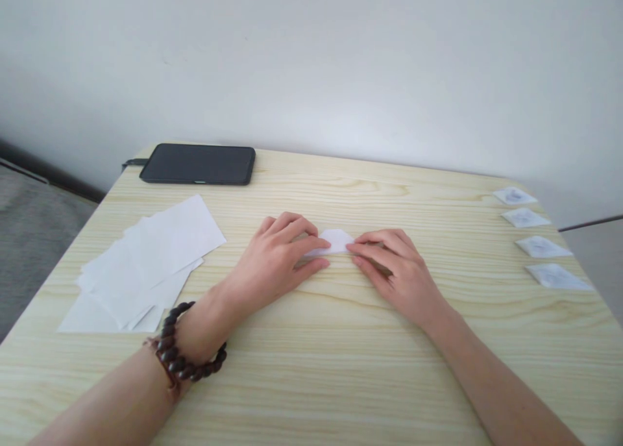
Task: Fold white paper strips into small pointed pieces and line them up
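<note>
Gripping folded paper by its ends, left hand and right hand choose well: likely light, easily creased.

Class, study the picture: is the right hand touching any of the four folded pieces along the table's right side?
Apart: the head view shows wood-grained tabletop between the right hand and all four folded pieces.

Black phone by a pale wall

The phone lies flat in the upper left of the frame, a cable at its left end. Wood-grain tabletop spans the lower part; the wall fills the top.
</note>
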The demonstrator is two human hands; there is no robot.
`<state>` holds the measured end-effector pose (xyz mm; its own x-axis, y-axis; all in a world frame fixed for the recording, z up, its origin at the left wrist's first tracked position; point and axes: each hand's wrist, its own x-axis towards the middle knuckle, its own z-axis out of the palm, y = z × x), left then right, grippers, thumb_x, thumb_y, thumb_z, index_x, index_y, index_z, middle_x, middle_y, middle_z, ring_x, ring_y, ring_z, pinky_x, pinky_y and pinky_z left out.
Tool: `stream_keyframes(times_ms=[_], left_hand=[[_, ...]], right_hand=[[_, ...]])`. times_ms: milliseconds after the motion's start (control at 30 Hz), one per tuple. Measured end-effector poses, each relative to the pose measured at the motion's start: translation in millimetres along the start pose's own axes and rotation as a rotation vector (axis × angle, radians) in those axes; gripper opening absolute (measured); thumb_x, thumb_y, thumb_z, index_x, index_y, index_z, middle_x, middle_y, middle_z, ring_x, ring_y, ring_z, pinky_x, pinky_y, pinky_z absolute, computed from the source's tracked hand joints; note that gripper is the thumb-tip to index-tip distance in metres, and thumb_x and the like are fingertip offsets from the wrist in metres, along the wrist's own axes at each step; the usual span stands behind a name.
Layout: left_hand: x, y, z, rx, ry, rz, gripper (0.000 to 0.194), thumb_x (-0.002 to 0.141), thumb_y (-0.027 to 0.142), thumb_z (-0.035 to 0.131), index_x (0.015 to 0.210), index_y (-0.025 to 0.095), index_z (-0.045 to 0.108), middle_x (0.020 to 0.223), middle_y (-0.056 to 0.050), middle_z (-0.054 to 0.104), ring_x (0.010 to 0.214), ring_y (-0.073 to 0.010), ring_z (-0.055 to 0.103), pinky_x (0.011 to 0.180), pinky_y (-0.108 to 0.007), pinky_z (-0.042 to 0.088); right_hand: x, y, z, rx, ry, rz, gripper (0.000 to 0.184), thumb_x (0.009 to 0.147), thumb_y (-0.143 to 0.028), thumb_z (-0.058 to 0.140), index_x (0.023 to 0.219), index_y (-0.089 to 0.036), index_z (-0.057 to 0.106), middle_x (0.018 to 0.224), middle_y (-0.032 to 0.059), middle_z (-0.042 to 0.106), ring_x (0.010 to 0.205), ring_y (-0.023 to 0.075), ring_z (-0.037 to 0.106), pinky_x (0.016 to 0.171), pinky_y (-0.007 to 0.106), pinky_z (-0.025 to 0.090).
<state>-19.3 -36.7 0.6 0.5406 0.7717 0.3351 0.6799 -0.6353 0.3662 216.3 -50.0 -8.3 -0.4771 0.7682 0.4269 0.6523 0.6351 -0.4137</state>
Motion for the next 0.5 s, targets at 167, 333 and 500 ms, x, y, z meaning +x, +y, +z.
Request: stream_keyframes(times_ms=[167,333,500], left_hand=[[2.2,-0.7,2.4,0.039,0.043,0.062,0.019,0.091,0.032,0.058,0.100,0.019,0.070,0.094,-0.005,0.068,0.091,-0.0196,0.059,0.080,-0.033,0.048],[3.7,2.9,1.1,0.098,0.104,0.139,0.020,0.094,0.028,0.054,0.099,0.016,0.069,0.088,-0.006,0.069,0.082,-0.0161,0.061,0.073,-0.029,0.050],[3.8,6.4,-1.9,0.099,0.135,0.169,0.018,0.093,0.026,0.055,0.104,0.018,0.067,0.094,-0.005,0.070,0.088,-0.0169,0.063,0.076,-0.029,0.051]], right_hand=[[-0.5,-2.3,0.6,0.004,0.001,-0.018,0.015,0.090,-0.015,0.058,0.100,-0.018,0.069,0.096,0.0074,0.066,0.091,0.0188,0.058,0.083,0.035,0.049],[1.6,-5.9,3.4,-0.086,0.058,-0.020,0.014,0.090,-0.019,0.059,0.101,-0.017,0.067,0.096,0.0077,0.067,0.090,0.0204,0.059,0.081,0.037,0.048],[2.0,-7.5,3.0,-0.186,0.113,-0.090,0.014,0.090,-0.015,0.058,0.099,-0.021,0.067,0.091,0.0054,0.069,0.084,0.0194,0.058,0.076,0.036,0.045]])
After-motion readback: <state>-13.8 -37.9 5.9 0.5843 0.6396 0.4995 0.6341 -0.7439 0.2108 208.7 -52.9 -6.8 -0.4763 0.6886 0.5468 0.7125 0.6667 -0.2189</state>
